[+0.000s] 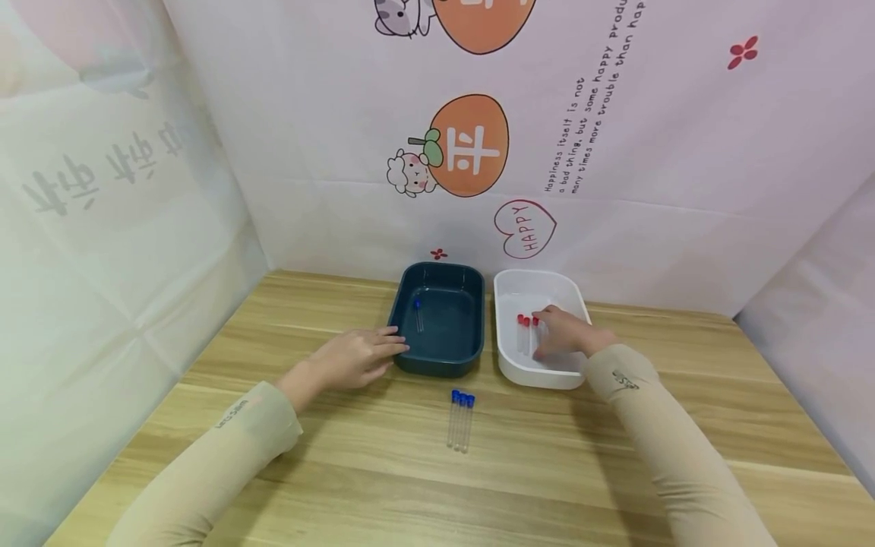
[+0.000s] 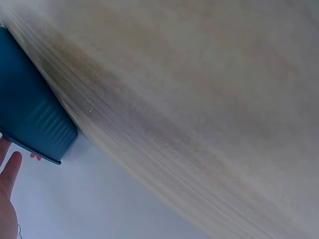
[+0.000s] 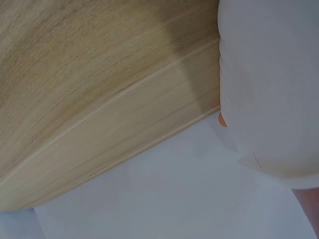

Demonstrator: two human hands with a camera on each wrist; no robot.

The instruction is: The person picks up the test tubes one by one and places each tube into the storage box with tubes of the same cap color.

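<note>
My left hand [image 1: 354, 357] rests its fairly straight fingers on the left rim of a dark teal basin [image 1: 444, 368]. Inside that basin lies one blue-capped test tube [image 1: 419, 315]. My right hand [image 1: 562, 333] reaches into a white basin [image 1: 526, 376], pinching a red-capped test tube [image 1: 536, 321] between thumb and fingers. Two other red-capped test tubes [image 1: 522, 334] lie just left of it on the basin floor. In front of the basins, three blue-capped test tubes [image 1: 461, 422] lie side by side on the table. The left wrist view catches the teal basin's side [image 2: 35, 109] and some fingertips.
Both basins stand side by side at the back of the wood-grain table [image 1: 383, 471]. Right behind them hangs a white printed cloth [image 1: 328, 137], with more cloth at both sides. The right wrist view shows mostly tabletop [image 3: 99, 89] and a white surface close to the camera.
</note>
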